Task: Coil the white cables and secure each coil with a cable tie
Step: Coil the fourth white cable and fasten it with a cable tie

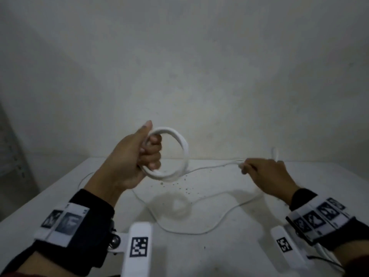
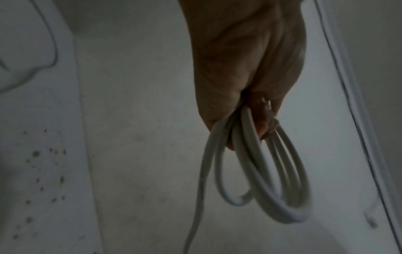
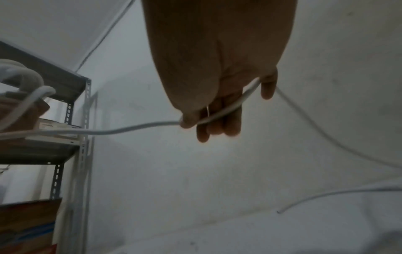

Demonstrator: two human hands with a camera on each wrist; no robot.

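Observation:
My left hand (image 1: 139, 154) is raised above the white table (image 1: 229, 256) and grips a coil of white cable (image 1: 184, 150) made of several loops, fingers curled through the ring. In the left wrist view the coil (image 2: 261, 180) hangs from the left hand (image 2: 245, 77). The cable's free length runs from the coil rightward to my right hand (image 1: 265, 172), which holds it between thumb and fingers. In the right wrist view the cable (image 3: 228, 111) crosses the right hand (image 3: 217, 103). The slack (image 1: 209, 222) trails in a loop across the table.
A plain wall stands behind the table. A thin cable (image 1: 85, 176) lies near the table's left part. A metal shelving rack (image 3: 71, 120) with boxes stands to the left. Dark specks (image 1: 179, 184) dot the table's middle.

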